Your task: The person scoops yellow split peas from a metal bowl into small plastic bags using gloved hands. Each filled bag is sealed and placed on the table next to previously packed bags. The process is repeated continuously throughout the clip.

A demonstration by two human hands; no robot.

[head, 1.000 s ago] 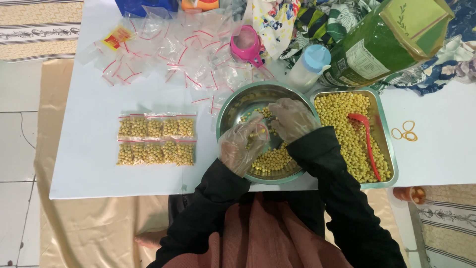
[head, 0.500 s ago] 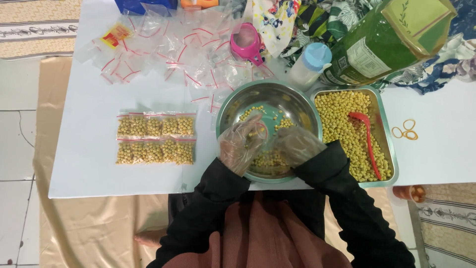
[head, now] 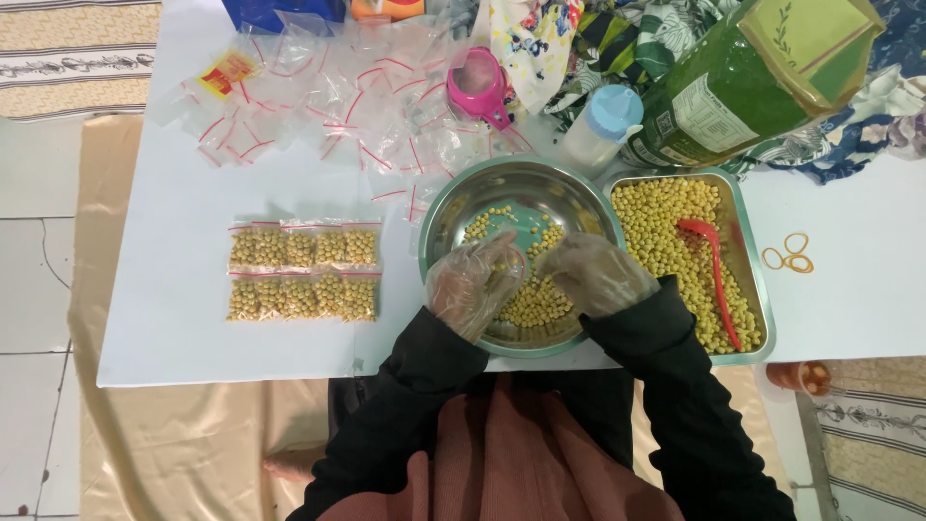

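Observation:
My two hands wear clear plastic gloves and reach into a round steel bowl (head: 451, 207) holding a layer of yellow beans (head: 536, 305). My left hand (head: 473, 285) curls over the beans at the bowl's near left side. My right hand (head: 593, 275) lies cupped, palm down, on the beans at the near right. The gloves and curled fingers hide whether either hand grips anything. To the right of the bowl stands a rectangular steel tray (head: 751, 253) full of the same beans, with a red spoon (head: 715, 272) lying in it.
Two rows of small filled zip bags (head: 304, 272) lie left of the bowl on the white table (head: 174, 318). Several empty bags (head: 357, 106), a pink cup (head: 477, 85), a blue-capped bottle (head: 603, 125) and a large green pouch (head: 752, 77) sit behind. Rubber bands (head: 791, 256) lie right.
Both hands have dropped from above the bowl's middle to its near side and spread slightly apart, resting on the beans.

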